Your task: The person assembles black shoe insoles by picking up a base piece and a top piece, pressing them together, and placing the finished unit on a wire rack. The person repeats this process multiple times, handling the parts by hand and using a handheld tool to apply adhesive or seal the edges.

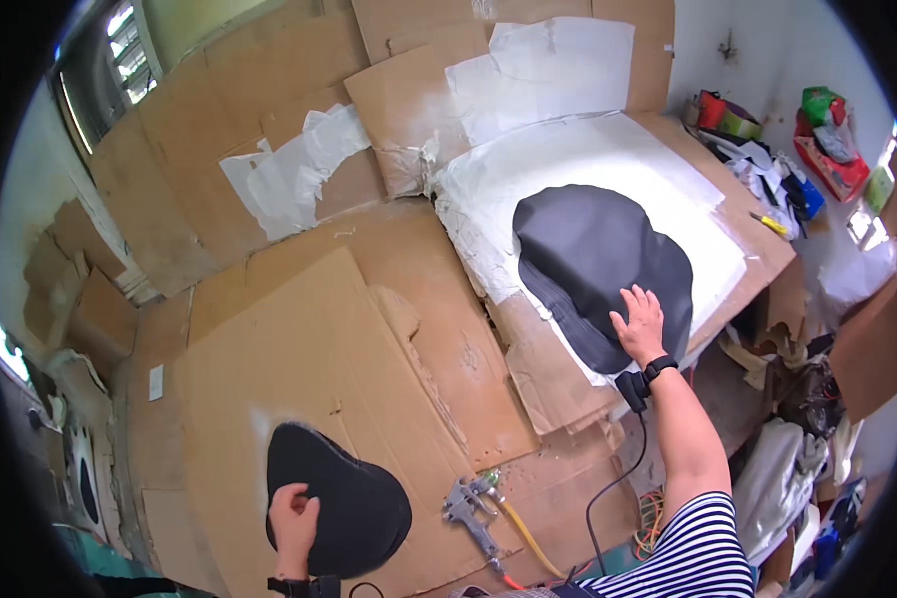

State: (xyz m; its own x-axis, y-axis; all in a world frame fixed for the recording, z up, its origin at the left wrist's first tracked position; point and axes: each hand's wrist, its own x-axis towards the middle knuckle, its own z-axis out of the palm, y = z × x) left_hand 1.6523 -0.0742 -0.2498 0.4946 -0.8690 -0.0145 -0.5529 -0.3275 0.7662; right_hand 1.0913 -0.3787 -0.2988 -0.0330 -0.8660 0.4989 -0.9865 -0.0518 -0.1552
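A dark grey, leather-like cover [593, 254], rounded and saddle-shaped with a ribbed band along its lower left side, lies on the white-covered board at the right. My right hand [641, 326] rests over its near part, fingers spread and holding nothing. Lower left, a black pear-shaped pad [364, 503] lies on cardboard, and a doubled edge shows along its rim. My left hand [292, 518] is over the pad's left side with fingers curled in toward the thumb; anything pinched between them is hidden. Between the two pieces lies a metal spray gun [471, 508].
A yellow hose [533, 538] runs from the spray gun toward me. Cardboard sheets [269, 130] line the back and the work surface [269, 369]. At the far right are a yellow-handled cutter [769, 225], bags [832, 164] and scraps. A black cable [593, 498] hangs from my right wrist.
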